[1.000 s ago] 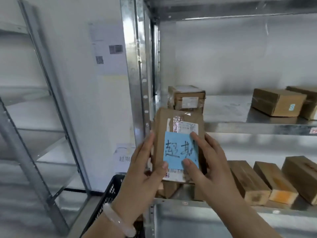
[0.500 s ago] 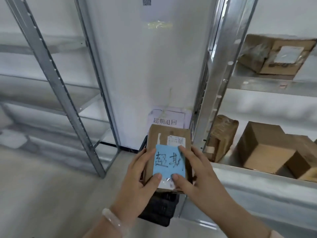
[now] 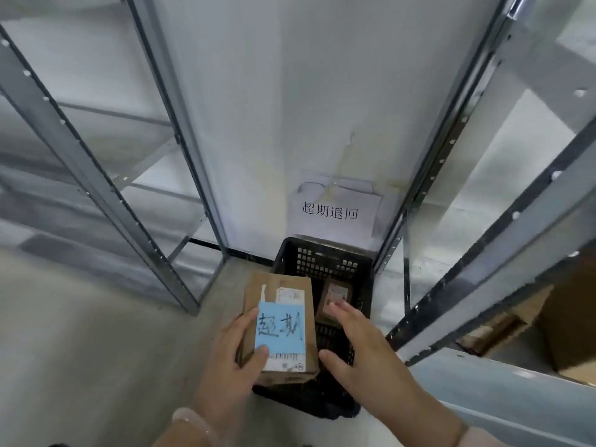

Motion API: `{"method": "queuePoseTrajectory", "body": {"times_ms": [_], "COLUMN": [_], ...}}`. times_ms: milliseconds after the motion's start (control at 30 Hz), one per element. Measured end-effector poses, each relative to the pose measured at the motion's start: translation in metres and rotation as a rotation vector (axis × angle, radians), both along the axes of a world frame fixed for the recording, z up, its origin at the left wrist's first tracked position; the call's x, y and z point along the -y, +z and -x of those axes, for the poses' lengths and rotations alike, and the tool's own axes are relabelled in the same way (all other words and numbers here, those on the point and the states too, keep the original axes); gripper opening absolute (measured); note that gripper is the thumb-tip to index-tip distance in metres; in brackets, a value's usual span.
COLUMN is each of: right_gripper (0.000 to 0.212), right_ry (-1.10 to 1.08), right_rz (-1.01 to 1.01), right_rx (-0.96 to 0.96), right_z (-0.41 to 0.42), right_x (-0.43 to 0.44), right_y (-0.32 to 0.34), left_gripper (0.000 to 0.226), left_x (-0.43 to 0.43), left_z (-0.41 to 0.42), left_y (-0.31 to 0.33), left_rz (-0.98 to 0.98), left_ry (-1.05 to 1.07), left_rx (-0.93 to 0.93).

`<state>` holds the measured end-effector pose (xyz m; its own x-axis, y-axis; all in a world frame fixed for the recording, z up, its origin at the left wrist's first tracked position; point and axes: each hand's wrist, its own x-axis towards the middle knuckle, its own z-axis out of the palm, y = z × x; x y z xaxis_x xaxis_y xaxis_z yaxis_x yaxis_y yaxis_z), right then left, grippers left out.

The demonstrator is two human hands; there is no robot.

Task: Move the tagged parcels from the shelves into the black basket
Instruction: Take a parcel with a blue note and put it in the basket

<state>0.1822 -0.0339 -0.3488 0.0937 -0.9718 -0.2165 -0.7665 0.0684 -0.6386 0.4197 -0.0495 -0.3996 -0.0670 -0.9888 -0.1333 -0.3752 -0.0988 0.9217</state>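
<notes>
One tagged parcel [image 3: 308, 317] held above the black basket [image 3: 322, 262].
Punched grey steel shelves [image 3: 96, 188] flank the perforated plastic basket. The parcel, a brown cardboard oblong, hangs over its left rim, long axis running away from me, blue paper tag [image 3: 280, 327] up. My left fingers [image 3: 247, 319] grip its near-left corner; my right fingers [image 3: 342, 312] are spread beside it, holding nothing.
</notes>
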Motion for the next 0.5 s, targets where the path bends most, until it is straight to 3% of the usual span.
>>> {"method": "queuePoseTrajectory", "body": {"times_ms": [200, 500], "right_gripper": [0.074, 0.072], "right_ry": [-0.049, -0.218], "right_rz": [-0.079, -0.233], "right_rx": [-0.143, -0.217], "right_z": [-0.001, 0.011], "right_x": [0.069, 0.132], "right_y": [-0.042, -0.154], "left_gripper": [0.053, 0.053], "left_x": [0.076, 0.204], "left_z": [0.017, 0.052], "left_y": [-0.045, -0.182], "left_rz": [-0.119, -0.261], "left_ry": [-0.070, -0.139], "left_rx": [0.017, 0.104]}}
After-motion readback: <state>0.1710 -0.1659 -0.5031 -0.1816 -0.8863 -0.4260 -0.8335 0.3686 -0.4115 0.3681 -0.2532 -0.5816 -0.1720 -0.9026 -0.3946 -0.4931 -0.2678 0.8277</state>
